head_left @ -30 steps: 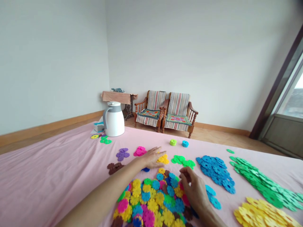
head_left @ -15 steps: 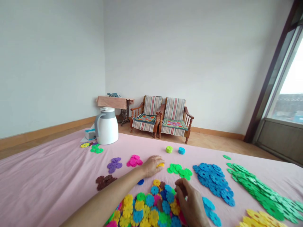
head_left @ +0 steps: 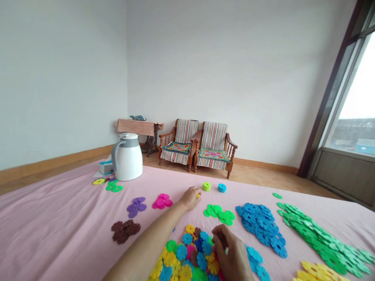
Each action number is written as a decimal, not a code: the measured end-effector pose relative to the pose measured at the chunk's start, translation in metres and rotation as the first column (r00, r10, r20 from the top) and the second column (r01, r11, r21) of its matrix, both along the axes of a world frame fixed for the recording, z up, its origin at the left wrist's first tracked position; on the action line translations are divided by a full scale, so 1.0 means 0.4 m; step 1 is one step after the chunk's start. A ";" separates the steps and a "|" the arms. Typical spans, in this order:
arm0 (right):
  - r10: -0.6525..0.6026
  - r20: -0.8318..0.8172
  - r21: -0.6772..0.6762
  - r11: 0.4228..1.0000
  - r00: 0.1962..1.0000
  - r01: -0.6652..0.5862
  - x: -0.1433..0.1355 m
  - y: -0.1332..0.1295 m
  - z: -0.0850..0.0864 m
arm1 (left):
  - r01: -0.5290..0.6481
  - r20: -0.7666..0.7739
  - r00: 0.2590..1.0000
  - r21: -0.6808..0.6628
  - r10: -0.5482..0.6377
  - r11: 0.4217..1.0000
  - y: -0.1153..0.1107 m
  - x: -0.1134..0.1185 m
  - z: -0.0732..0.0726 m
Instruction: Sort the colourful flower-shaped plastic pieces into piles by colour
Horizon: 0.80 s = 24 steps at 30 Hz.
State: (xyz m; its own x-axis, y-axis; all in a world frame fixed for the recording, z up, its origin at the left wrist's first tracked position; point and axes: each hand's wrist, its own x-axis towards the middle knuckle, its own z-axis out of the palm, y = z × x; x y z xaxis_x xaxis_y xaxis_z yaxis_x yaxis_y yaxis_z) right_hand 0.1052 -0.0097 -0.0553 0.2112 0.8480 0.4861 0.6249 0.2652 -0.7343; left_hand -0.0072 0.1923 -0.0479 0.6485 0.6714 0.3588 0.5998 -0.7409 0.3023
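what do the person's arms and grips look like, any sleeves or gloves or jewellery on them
The left grip and right grip are ordinary five-fingered human hands, with no gloves, rings or watch showing. The left forearm is slim and bare, with no sleeve as far as the picture's lower edge. The right forearm is out of frame.

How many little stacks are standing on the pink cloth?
2: a lime stack just right of the left hand, and a blue stack farther right. The hand may hide another.
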 end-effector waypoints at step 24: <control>0.075 0.102 -0.098 0.993 0.992 -0.065 -0.001 -0.017 0.026 | -0.181 -0.312 0.940 -0.112 0.138 0.977 -0.078 -0.330 0.028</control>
